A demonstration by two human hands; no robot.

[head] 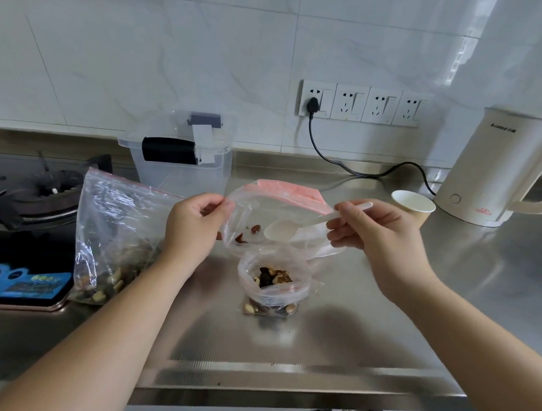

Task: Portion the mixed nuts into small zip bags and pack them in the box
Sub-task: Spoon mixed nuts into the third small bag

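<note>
My left hand (pixel 193 224) pinches the near rim of a small zip bag (pixel 282 205) with a pink seal, holding its mouth open above the counter. A few nuts lie inside it. My right hand (pixel 373 230) holds a white plastic spoon (pixel 289 228) whose empty bowl is inside that bag. Below it a second small bag (pixel 273 282) stands open on the counter with mixed nuts in it. The large zip bag of mixed nuts (pixel 115 240) leans at the left. A clear plastic box (pixel 182 159) stands behind, by the wall.
A gas stove (pixel 33 194) occupies the left side, with a blue packet (pixel 24 282) on its front edge. A paper cup (pixel 412 207) and a white kettle (pixel 495 170) stand at the right, the kettle's black cord (pixel 357 171) running to the wall sockets. The steel counter (pixel 289 338) ends close to me.
</note>
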